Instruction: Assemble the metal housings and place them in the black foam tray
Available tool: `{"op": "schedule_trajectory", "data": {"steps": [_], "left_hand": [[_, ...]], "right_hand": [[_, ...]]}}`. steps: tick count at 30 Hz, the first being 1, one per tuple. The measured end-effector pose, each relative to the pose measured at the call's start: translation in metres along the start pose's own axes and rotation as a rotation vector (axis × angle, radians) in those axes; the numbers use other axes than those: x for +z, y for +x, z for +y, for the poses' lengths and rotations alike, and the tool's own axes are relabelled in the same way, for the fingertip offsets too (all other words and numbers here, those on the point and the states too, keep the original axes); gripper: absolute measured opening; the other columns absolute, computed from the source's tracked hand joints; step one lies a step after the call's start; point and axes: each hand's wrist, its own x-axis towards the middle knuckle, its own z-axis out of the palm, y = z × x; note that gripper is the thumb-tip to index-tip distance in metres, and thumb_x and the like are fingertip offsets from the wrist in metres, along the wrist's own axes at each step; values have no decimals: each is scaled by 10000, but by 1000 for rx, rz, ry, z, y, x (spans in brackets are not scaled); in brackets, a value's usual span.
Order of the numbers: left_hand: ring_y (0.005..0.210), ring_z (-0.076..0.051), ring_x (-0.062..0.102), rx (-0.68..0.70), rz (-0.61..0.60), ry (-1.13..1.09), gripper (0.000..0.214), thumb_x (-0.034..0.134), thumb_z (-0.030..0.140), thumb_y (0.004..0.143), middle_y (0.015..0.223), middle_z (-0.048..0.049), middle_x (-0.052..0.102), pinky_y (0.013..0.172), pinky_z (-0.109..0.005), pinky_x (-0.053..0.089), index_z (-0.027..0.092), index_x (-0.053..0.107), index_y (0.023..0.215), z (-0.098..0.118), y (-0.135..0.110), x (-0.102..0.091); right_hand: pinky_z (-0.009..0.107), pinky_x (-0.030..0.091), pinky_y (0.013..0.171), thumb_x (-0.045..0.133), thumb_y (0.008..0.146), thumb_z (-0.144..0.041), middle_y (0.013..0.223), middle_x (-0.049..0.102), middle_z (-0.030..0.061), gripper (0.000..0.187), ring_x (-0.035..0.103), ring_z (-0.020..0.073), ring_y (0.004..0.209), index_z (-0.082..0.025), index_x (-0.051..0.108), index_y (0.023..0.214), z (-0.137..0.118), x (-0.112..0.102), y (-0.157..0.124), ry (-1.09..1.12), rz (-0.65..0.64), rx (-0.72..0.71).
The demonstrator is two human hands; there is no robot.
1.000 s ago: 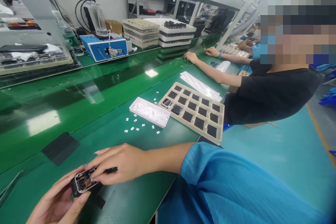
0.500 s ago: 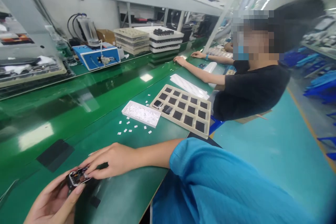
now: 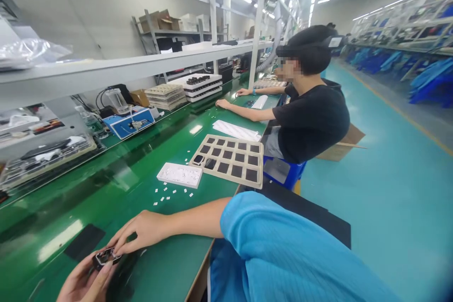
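At the lower left, an open smartwatch case (image 3: 103,259), black with a pale inner rim and small parts inside, lies between both my hands. My left hand (image 3: 83,279) grips it from below and the side, thumb along the near edge. From the right reaches my right hand (image 3: 143,232), its thumb and fingertips closed at the case's upper right edge. Whether those fingertips also pinch a small part is too small to tell. Beyond the hands is a dark square mat (image 3: 85,241) on the green bench.
Ahead stands a white tray (image 3: 180,175) of small white pieces, with several scattered beside it (image 3: 173,192). A beige compartment tray (image 3: 230,156) holds dark squares and a watch. White strips (image 3: 235,130) lie beyond. A co-worker (image 3: 311,113) sits at right. A blue machine (image 3: 129,122) stands at the back.
My view has tilted up and shifted right, so more of the shelves and aisle shows. Both hands stay at the smartwatch case.
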Motion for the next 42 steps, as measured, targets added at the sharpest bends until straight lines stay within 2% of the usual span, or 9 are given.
{"op": "schedule_trajectory", "data": {"steps": [3,7,17,26,35,42], "left_hand": [[807,-131,684,-94,30,-65,590,953,369,388,903,-4,714,732,-180,605,179,677,874,11,-6,9],[799,-126,677,-118,50,-59,630,960,376,330,894,-1,705,715,-159,597,169,668,848,21,-13,17],[839,-119,668,-130,8,-57,570,945,355,389,914,22,706,755,-165,587,197,654,853,28,-19,16],[853,-106,668,-135,12,-54,569,949,318,380,903,36,707,784,-143,576,199,657,853,26,-19,16],[797,-102,677,-163,39,-71,637,966,306,291,886,26,714,742,-134,588,194,659,838,31,-22,21],[796,-106,676,-147,39,-83,615,961,313,323,884,19,710,742,-144,585,186,654,841,30,-22,20]], "right_hand": [[104,368,943,601,913,-199,1290,649,45,165,583,126,1232,-104,721,976,-1,0,1,13,11,27],[102,361,964,625,902,-215,1286,652,18,127,582,118,1233,-128,716,925,-5,-1,1,67,11,88],[116,369,982,645,897,-236,1283,654,2,114,581,116,1235,-147,716,897,-7,-4,-1,106,-13,75],[108,357,961,604,914,-211,1301,642,52,180,570,119,1245,-93,724,975,-5,-2,-1,59,-32,48],[115,383,932,624,910,-233,1291,650,11,145,588,117,1219,-142,731,948,2,0,0,70,-10,32],[128,360,1001,639,896,-217,1295,647,51,155,575,123,1240,-112,730,964,4,3,0,89,13,10]]}}
